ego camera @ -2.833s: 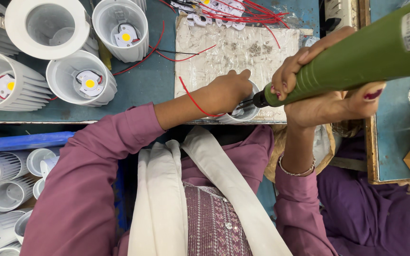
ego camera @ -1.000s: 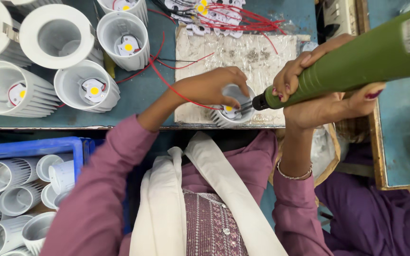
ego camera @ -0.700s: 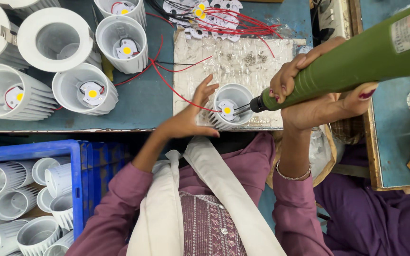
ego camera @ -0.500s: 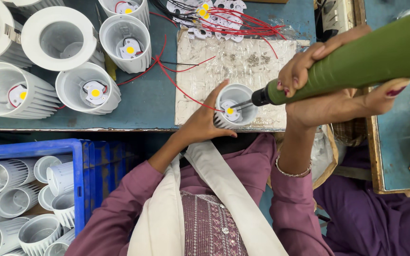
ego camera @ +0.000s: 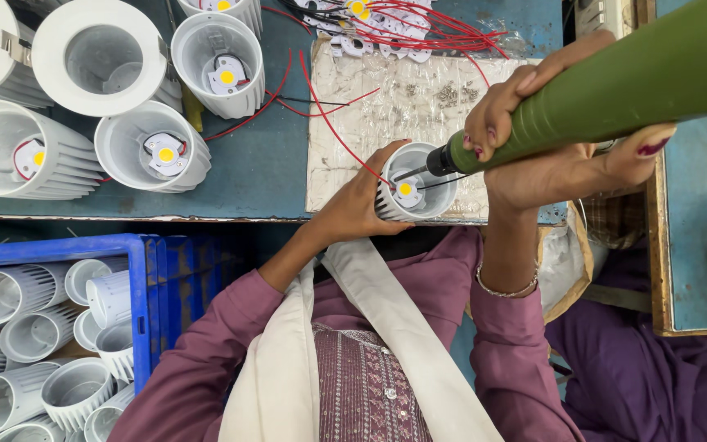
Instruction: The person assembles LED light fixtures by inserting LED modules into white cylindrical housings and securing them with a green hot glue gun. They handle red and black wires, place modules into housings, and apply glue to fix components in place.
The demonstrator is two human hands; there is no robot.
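My left hand (ego camera: 362, 200) grips the side of a white finned lamp housing (ego camera: 431, 192) standing at the near edge of a worn white mat (ego camera: 353, 123). Inside the housing sits a small plate with a yellow LED chip (ego camera: 405, 189), with a red wire (ego camera: 333, 123) running off it. My right hand (ego camera: 546, 160) is wrapped around a green electric screwdriver (ego camera: 615, 82), held slanted. Its dark bit (ego camera: 415, 171) points down into the housing, close to the LED plate.
Several more white housings (ego camera: 153, 151) with LED plates stand on the blue table (ego camera: 255, 164) at the left. A bundle of red-wired LED plates (ego camera: 386, 20) lies at the far edge. A blue crate (ego camera: 145, 278) of bare housings sits below the table at left. Small screws (ego camera: 448, 94) lie scattered on the mat.
My left hand came off the top of the housing, reached away and returned to grip its side. The screwdriver bit now points into the open housing.
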